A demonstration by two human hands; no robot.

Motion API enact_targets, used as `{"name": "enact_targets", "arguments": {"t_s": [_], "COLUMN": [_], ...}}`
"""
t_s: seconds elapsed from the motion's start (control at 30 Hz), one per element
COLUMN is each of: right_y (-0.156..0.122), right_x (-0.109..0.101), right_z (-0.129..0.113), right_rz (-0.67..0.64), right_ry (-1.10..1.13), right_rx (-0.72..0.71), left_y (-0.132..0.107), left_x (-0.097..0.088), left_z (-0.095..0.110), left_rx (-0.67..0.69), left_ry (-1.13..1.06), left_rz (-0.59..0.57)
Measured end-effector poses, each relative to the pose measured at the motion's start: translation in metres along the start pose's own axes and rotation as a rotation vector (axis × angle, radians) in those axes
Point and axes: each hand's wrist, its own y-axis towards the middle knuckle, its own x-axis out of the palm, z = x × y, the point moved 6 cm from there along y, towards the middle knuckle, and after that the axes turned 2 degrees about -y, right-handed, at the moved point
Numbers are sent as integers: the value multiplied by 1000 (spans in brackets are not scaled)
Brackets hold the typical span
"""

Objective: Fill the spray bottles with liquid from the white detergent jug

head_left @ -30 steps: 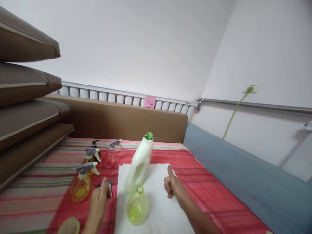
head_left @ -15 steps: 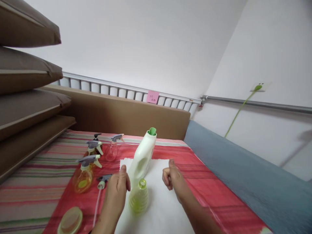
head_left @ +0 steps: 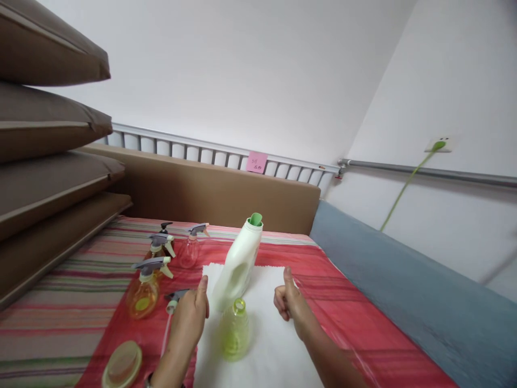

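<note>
Left hand [head_left: 191,315] and right hand [head_left: 291,302] are both clenched, thumbs raised. Green bottle [head_left: 235,334], mouth uncovered, stands upright on white cloth [head_left: 270,339] between them; white jug [head_left: 241,256] just behind it. Sprayer head [head_left: 172,306] lies beside left hand, partly hidden by it; amber spray bottle [head_left: 143,298] farther left

On the cloth [head_left: 270,345], the bottle [head_left: 235,335] stands before the jug [head_left: 241,253] — 3 spray bottles [head_left: 144,296] to their left.
</note>
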Motion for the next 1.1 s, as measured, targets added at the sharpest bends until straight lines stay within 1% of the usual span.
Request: {"name": "enact_targets", "arguments": {"t_s": [0.1, 0.17, 0.27, 0.33, 0.4, 0.53, 0.6, 0.67, 0.7, 0.77, 0.87, 0.93, 1.0, 1.1], "right_y": [1, 1, 1, 2, 4, 11, 15, 19, 22, 27, 35, 39, 41, 45], "right_x": [1, 1, 2, 2, 4, 17, 29, 44, 52, 67, 90, 105, 117, 126], "right_z": [6, 10, 18, 21, 21, 9, -1, -8, -11, -14, -14, -12, -11, -9], "right_rz": [-9, -21, -40, -41, -35, -54, -93, -127, -138, -153, -173, -186, -183, -132], "right_ry": [35, 63, 96, 110, 115, 97, 93, 102, 111, 134, 191, 248, 315, 405], "right_rx": [27, 45, 54, 49, 39, -19, -59, -88, -98, -113, -110, -88, -61, -15], "left_y": [-4, -10, -21, -29, -35, -39, -37, -34, -33, -30, -27, -24, -20, -15], "left_x": [-2, 0, 13, 28, 45, 77, 88, 91, 90, 82, 58, 40, 26, 18], "left_z": [7, 17, 29, 28, 19, -11, -24, -30, -31, -28, -19, -15, -15, -18], "left_rx": [37, 110, 252, 301, 300, 206, 168, 153, 154, 173, 229, 261, 273, 259], "left_ry": [39, 41, 10, -8, -8, 39, 43, 37, 32, -11, -170, -265, -323, -386], "left_rz": [12, 9, -23, -49, -85, -201, -253, -300, -323, -366, -395, -378, -332, -276]}}
